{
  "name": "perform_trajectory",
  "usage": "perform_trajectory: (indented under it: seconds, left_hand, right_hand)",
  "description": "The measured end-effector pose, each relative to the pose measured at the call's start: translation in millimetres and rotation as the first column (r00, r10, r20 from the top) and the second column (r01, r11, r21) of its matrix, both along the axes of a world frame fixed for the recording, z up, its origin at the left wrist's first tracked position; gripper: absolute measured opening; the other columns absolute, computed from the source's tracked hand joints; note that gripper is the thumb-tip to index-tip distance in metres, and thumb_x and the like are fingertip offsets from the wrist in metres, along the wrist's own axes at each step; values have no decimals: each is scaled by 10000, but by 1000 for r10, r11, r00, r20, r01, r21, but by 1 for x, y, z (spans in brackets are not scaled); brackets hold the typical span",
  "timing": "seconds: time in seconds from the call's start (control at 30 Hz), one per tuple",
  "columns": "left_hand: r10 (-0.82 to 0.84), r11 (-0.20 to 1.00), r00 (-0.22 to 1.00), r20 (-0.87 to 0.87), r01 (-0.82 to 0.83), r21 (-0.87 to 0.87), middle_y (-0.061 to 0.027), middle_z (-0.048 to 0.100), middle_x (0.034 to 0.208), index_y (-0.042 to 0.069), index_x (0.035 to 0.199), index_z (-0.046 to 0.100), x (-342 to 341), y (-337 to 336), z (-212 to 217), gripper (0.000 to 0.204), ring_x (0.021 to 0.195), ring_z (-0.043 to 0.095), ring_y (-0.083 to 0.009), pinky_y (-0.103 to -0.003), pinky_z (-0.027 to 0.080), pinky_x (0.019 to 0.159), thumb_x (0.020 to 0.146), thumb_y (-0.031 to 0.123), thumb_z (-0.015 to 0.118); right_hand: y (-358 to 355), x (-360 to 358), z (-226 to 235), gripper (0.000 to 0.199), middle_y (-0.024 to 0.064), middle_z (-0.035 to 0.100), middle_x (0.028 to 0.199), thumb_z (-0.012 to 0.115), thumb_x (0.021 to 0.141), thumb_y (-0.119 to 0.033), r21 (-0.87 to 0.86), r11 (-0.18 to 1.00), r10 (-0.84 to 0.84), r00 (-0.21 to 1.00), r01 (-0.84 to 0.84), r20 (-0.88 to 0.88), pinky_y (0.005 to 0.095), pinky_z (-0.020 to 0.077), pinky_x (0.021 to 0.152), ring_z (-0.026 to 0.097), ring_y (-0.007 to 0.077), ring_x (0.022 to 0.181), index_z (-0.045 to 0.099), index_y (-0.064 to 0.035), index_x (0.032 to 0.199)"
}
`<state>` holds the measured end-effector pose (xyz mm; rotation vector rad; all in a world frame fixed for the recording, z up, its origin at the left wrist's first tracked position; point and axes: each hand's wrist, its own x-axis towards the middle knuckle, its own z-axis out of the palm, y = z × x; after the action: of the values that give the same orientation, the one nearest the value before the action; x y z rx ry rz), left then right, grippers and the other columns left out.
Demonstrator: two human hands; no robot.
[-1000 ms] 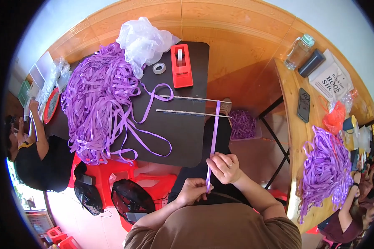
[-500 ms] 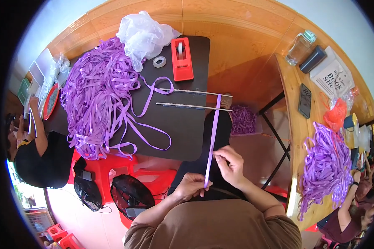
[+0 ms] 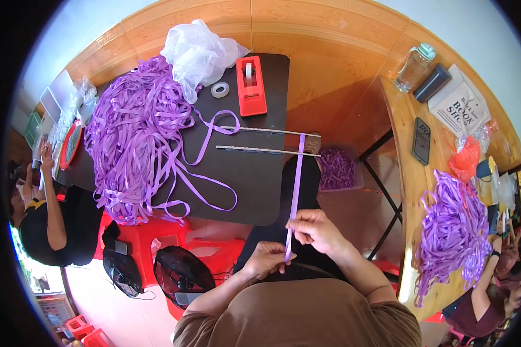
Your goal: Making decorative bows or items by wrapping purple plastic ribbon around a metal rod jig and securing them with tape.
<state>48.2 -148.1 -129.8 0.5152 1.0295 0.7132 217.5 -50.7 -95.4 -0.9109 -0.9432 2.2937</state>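
A narrow purple ribbon (image 3: 297, 179) runs taut from the outer ends of two thin metal rods (image 3: 260, 150) down to my hands. My left hand (image 3: 266, 258) pinches its lower end close to my body. Just above, my right hand (image 3: 318, 232) is closed with thumb and forefinger on the ribbon's edge. Both rods lie side by side on the dark table and stick out past its right edge. A loose loop of ribbon (image 3: 237, 203) trails over the tabletop from a big heap of purple ribbon (image 3: 139, 139).
On the dark table (image 3: 249, 191) are a red tape dispenser (image 3: 251, 87), a tape roll (image 3: 220, 89) and a white plastic bag (image 3: 197, 55). Cut purple pieces fill a bin (image 3: 337, 170) below. The wooden table (image 3: 396, 104) at right holds a phone (image 3: 421, 140) and more ribbon (image 3: 454, 231). Other people sit on both sides.
My right hand has moved slightly left and down, and its fingertips now close on the ribbon. My left hand keeps its pinch. The view has shifted a little.
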Motion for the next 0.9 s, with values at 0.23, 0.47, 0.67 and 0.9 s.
perform_trajectory:
  seconds: [0.23, 0.47, 0.67, 0.9]
  left_hand:
    - [-5, 997, 999, -46, 8, 78, -69, 620, 695, -14, 816, 637, -1, -1, -18, 120, 482, 565, -99, -186, 335, 354, 871, 85, 595]
    - [148, 989, 988, -36, -146, 38, -66, 628, 699, -22, 919, 635, 8, 3, -8, 130, 458, 555, -93, -187, 350, 348, 891, 97, 593]
    - [170, 985, 983, -65, -168, 38, -67, 636, 687, -26, 935, 635, 10, 1, -9, 130, 465, 560, -87, -182, 356, 351, 884, 89, 602]
    - [71, 994, 989, -131, -59, 89, -68, 632, 681, -28, 924, 636, 6, -3, -11, 120, 472, 565, -91, -185, 356, 351, 874, 76, 604]
  right_hand:
    - [-47, 4, 3, 194, -5, 557, 526, 608, 905, -149, 214, 973, 36, 974, -85, 225, 183, 301, 428, 441, 25, 445, 659, -36, 756]
    - [-57, 10, 1, 200, -12, 555, 516, 627, 895, -155, 267, 955, 54, 964, -126, 262, 195, 294, 418, 433, 21, 436, 654, -60, 721]
    - [-66, 12, 2, 141, -12, 566, 537, 631, 888, -142, 261, 955, 66, 959, -141, 275, 195, 313, 427, 455, 22, 452, 664, -59, 779]
    - [-68, 17, 0, 141, -3, 614, 649, 631, 866, -59, 381, 918, -9, 953, -112, 302, 185, 387, 474, 538, 35, 546, 671, -37, 999]
